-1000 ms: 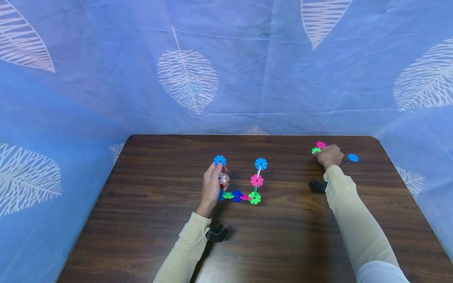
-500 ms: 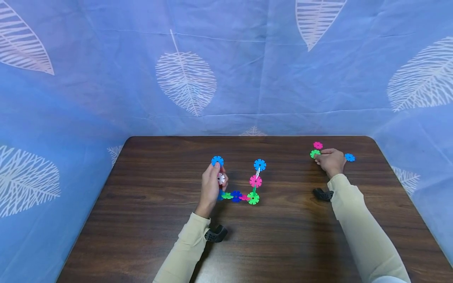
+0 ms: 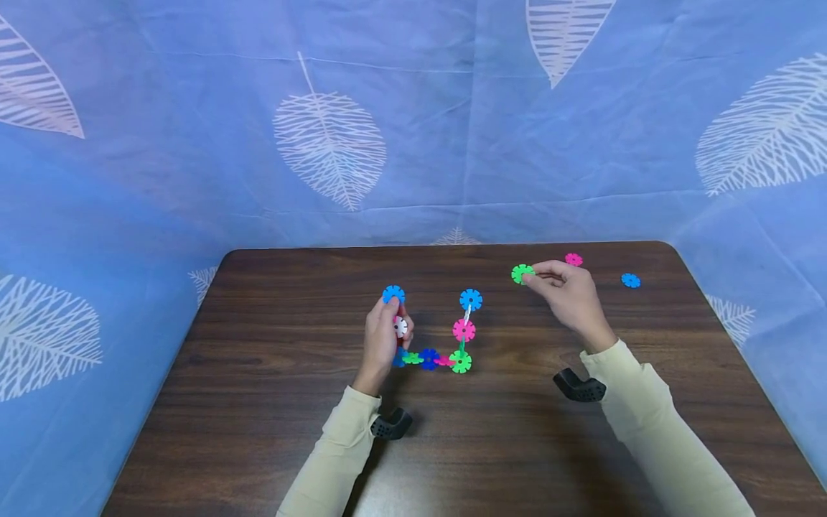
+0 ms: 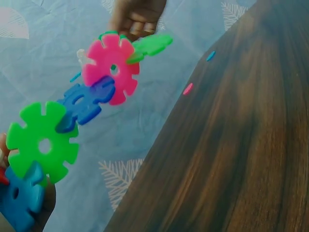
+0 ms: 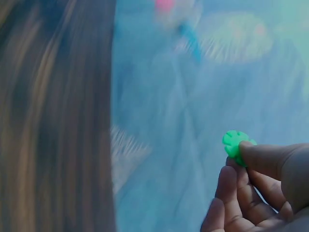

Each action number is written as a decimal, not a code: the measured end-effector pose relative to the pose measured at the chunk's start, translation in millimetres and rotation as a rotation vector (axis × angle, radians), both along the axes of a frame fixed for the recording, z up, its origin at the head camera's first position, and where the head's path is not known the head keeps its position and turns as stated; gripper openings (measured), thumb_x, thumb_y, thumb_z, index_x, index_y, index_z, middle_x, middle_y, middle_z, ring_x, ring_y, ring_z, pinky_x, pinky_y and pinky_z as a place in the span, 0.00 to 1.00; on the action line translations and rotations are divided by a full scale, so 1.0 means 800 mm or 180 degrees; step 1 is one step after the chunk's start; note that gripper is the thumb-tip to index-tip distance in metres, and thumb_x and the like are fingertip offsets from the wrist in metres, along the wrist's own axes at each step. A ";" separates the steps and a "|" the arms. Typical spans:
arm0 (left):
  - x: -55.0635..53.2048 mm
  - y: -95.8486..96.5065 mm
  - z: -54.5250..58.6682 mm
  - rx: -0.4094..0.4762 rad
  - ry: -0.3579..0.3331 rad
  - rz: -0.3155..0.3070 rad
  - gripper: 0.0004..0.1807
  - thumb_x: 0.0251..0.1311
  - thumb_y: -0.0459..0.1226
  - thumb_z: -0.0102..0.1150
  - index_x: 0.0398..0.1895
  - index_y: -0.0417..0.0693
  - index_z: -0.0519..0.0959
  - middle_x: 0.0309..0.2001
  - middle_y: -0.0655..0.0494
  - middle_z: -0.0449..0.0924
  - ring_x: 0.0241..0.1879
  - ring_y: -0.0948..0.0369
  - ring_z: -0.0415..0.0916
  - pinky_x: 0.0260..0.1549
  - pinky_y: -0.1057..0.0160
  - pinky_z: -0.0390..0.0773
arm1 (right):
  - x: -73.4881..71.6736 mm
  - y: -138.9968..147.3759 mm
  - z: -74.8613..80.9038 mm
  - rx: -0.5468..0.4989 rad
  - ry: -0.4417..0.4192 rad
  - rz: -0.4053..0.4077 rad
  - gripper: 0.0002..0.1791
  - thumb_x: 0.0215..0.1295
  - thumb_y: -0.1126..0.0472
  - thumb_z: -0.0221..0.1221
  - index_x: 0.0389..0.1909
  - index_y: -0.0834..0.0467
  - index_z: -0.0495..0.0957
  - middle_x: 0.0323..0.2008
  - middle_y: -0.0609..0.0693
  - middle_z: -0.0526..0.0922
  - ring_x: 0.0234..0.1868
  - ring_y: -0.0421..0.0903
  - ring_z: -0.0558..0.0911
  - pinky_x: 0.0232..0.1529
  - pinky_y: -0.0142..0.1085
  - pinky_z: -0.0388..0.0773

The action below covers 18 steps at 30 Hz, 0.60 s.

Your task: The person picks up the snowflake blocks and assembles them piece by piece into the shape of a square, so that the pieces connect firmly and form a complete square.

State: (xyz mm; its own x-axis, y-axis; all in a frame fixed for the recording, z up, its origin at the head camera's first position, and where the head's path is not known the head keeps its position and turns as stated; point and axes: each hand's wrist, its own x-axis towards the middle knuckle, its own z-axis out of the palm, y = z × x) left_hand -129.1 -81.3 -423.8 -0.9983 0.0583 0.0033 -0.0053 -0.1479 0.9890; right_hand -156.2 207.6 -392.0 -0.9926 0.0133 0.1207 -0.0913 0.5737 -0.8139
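Observation:
A U-shaped chain of slotted, flower-like plastic discs hangs from my left hand (image 3: 380, 337), which grips its left side near a white disc (image 3: 401, 327). A blue disc (image 3: 393, 294) tops that side. Along the bottom run a dark blue disc (image 3: 429, 359) and a green corner disc (image 3: 461, 362). The right side rises through a pink disc (image 3: 464, 330) to another blue disc (image 3: 471, 299). Thumb and fingers of my right hand (image 3: 571, 298) pinch a loose green disc (image 3: 520, 273), seen also as a green disc (image 5: 233, 144) in the right wrist view.
At the back right of the brown wooden table (image 3: 278, 431) lie a loose pink disc (image 3: 573, 259) and a loose blue disc (image 3: 630, 281). Behind the table's far edge hangs a blue cloth (image 3: 426, 129) with white leaf prints.
My right hand has picked up the green disc from beside the pink one and brought it left toward the chain. My left hand keeps its grip, almost still.

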 end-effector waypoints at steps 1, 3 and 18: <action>0.002 0.001 0.007 -0.0011 -0.0022 -0.0003 0.16 0.74 0.38 0.34 0.30 0.37 0.65 0.14 0.56 0.67 0.11 0.63 0.63 0.13 0.71 0.69 | 0.004 -0.008 0.006 -0.0028 0.0098 0.0055 0.18 0.64 0.53 0.60 0.46 0.63 0.80 0.36 0.52 0.85 0.29 0.24 0.77 0.26 0.27 0.73; 0.006 0.002 0.020 -0.0008 -0.0066 -0.0025 0.15 0.73 0.35 0.32 0.31 0.33 0.65 0.14 0.55 0.66 0.11 0.63 0.63 0.13 0.71 0.68 | 0.012 -0.022 0.016 -0.0051 0.0282 0.0145 0.15 0.63 0.56 0.61 0.44 0.62 0.81 0.34 0.52 0.84 0.27 0.29 0.77 0.24 0.28 0.71; 0.011 0.008 0.024 -0.0235 0.0235 -0.0243 0.17 0.74 0.33 0.31 0.27 0.32 0.62 0.14 0.50 0.64 0.11 0.63 0.62 0.12 0.71 0.66 | 0.032 -0.113 0.022 0.0288 0.1206 0.0728 0.06 0.53 0.65 0.68 0.32 0.56 0.82 0.24 0.47 0.83 0.19 0.36 0.72 0.21 0.29 0.68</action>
